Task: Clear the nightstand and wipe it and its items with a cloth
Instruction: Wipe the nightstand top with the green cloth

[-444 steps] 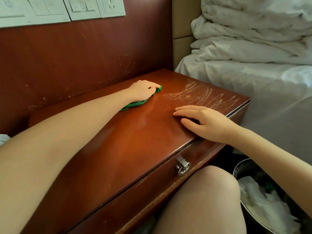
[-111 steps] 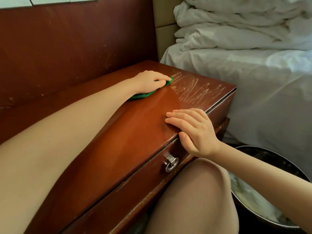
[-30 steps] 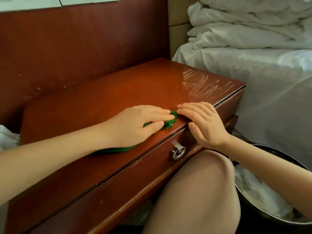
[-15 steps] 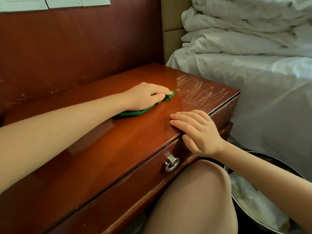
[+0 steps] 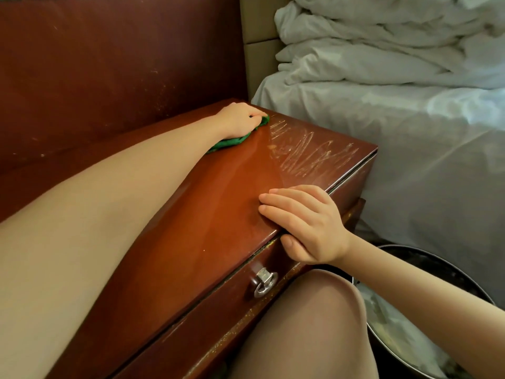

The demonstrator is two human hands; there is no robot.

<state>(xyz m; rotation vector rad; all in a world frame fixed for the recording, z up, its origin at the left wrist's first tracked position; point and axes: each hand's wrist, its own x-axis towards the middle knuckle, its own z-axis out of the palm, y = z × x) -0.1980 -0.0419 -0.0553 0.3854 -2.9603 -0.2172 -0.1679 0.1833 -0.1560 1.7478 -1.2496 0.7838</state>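
The red-brown wooden nightstand (image 5: 218, 214) fills the middle of the view, its top bare and glossy. Pale scratch marks (image 5: 308, 154) cover its right part. My left hand (image 5: 237, 120) reaches to the far back edge of the top and presses a green cloth (image 5: 232, 140) flat against the wood, fingers curled over the cloth's front end. My right hand (image 5: 306, 225) rests on the front edge of the top, fingers laid flat on the surface and thumb hooked under the lip above the drawer.
A metal ring pull (image 5: 263, 281) hangs on the drawer front. My knee (image 5: 306, 324) is against the drawer. A round metal bin (image 5: 426, 310) with white waste stands at lower right. A bed with white bedding (image 5: 382, 77) adjoins the nightstand's right side. A dark wooden panel (image 5: 109, 64) backs it.
My left hand has pushed the green cloth away from the front edge to the far back of the top. My right hand has stayed on the front edge.
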